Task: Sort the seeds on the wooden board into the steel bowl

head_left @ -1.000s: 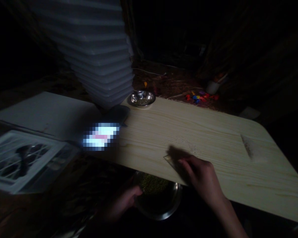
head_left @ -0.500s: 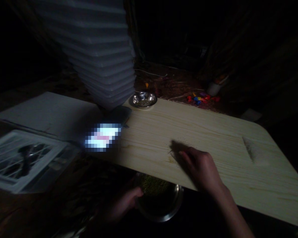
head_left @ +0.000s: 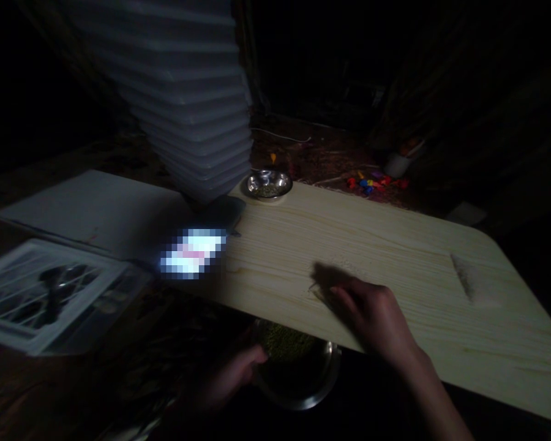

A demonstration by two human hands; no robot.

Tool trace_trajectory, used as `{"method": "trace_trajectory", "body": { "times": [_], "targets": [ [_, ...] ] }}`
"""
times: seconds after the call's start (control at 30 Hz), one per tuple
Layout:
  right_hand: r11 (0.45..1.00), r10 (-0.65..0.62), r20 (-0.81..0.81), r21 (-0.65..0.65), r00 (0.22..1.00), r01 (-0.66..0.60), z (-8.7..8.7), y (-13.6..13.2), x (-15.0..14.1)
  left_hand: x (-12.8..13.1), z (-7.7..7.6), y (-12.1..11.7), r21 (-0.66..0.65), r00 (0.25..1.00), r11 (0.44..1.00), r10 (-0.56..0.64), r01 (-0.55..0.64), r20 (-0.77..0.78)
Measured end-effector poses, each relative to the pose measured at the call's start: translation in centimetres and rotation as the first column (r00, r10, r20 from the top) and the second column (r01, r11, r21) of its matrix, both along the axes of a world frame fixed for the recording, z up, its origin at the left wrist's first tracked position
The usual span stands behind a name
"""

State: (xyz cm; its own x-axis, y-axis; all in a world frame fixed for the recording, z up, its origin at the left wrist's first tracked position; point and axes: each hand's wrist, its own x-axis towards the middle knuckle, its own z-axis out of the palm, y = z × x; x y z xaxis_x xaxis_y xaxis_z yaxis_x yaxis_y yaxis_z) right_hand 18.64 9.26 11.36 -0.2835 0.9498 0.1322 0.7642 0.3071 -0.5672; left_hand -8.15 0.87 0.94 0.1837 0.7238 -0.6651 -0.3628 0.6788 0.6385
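The scene is very dark. My right hand [head_left: 376, 318] lies on the pale wooden table [head_left: 395, 245] near its front edge, fingers together over a thin flat card-like piece whose tip pokes out at the left. My left hand [head_left: 229, 373] grips the left rim of a steel bowl [head_left: 303, 392] held below the table edge. A heap of small green grains [head_left: 284, 340] fills the bowl's far side.
A small steel dish [head_left: 269, 183] with grains stands at the table's far edge. A tall stack of white plastic containers [head_left: 188, 104] rises beside it. A lit screen [head_left: 193, 252] glows at the left, near a white board [head_left: 87, 208] and a printed tray [head_left: 46, 294]. Coloured bits [head_left: 371, 182] lie on the floor.
My right hand slid away from the table's front edge, a little up the table. My left hand and the bowl stayed in place.
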Motion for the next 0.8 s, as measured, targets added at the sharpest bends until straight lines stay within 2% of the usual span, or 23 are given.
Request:
{"method": "trace_trajectory", "body": {
  "times": [0.2,0.37,0.5,0.7,0.8],
  "targets": [
    [0.998,-0.003,0.000,0.055,1.000,0.003,-0.1,-0.4,0.1,0.0,-0.5,0.0,0.000,1.000,1.000,-0.025,0.025,0.006],
    [1.000,-0.006,-0.018,0.018,1.000,0.006,-0.6,-0.9,-0.4,-0.2,-1.0,-0.1,-0.011,0.999,1.000,0.006,-0.006,-0.040],
    [1.000,-0.001,-0.016,-0.010,1.000,0.000,-0.8,-1.0,-0.2,-0.1,-1.0,-0.2,-0.014,1.000,1.000,-0.007,0.006,-0.012],
    [0.998,-0.065,0.013,0.009,0.998,0.065,-0.8,-0.4,-0.1,-0.2,-1.5,-0.3,0.013,0.998,1.000,0.003,-0.003,-0.066],
    [0.999,-0.040,0.007,0.004,0.999,0.040,-0.5,-0.3,-0.4,-0.2,-1.5,-0.2,0.032,1.000,0.999,0.016,-0.015,-0.026]
  ]
}}
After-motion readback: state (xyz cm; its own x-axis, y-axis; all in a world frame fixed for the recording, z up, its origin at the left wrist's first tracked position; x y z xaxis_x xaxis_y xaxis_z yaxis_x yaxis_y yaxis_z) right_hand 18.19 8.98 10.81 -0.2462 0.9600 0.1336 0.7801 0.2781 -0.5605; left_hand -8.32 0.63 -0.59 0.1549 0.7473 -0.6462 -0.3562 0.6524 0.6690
